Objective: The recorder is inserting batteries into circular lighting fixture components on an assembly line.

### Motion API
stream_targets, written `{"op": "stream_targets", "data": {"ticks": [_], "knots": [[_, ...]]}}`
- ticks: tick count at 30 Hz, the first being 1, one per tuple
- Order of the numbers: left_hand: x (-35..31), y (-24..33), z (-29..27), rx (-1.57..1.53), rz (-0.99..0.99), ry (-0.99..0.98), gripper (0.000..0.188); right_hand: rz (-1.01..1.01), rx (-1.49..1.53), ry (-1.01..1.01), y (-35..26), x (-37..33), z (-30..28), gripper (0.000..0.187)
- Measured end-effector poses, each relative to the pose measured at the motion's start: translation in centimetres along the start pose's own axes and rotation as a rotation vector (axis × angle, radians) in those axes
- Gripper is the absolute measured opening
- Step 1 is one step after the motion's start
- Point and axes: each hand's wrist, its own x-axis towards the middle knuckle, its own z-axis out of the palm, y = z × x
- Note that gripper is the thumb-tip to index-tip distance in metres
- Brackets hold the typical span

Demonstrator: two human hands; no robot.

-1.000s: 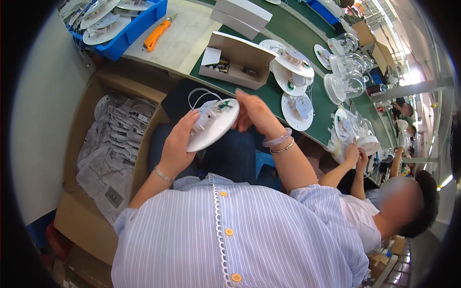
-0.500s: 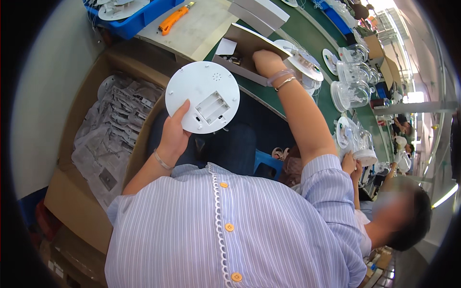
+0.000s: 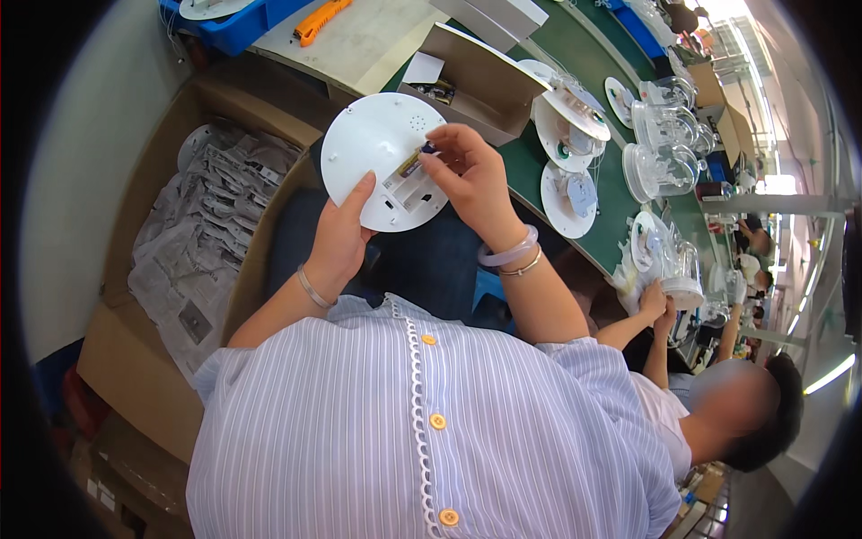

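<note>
My left hand grips a white round plastic base by its near left edge, thumb on top and fingers underneath. An open battery compartment faces up in the base, beside a cluster of small holes. At the compartment's far end, my right hand pinches a battery between thumb and fingertips; the fingers partly cover it. A gold-and-dark battery shows in the compartment just beside them, and whether it is a separate one I cannot tell. Beyond the base stands an open cardboard box with several batteries in it.
Further round bases and clear domes stand along the green bench. An orange cutter lies near a blue bin. At left, a large carton holds bagged parts. A co-worker's hands are at the right.
My right hand has come out of the small box with a battery and moved left to the base's compartment. The base has shifted slightly away from me in my left hand.
</note>
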Motion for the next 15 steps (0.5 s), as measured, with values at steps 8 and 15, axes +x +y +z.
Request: {"op": "stream_targets", "data": {"ticks": [8,15], "knots": [[-0.1,-0.1,-0.3,-0.014,-0.001,-0.002,0.040,-0.399,-0.766,0.041,0.3,-0.7,-0.9,0.033],[-0.3,-0.2,-0.3,0.002,0.049,-0.041,0.040,0.247,0.143,-0.057,1.2,0.4,-1.3,0.057]]}}
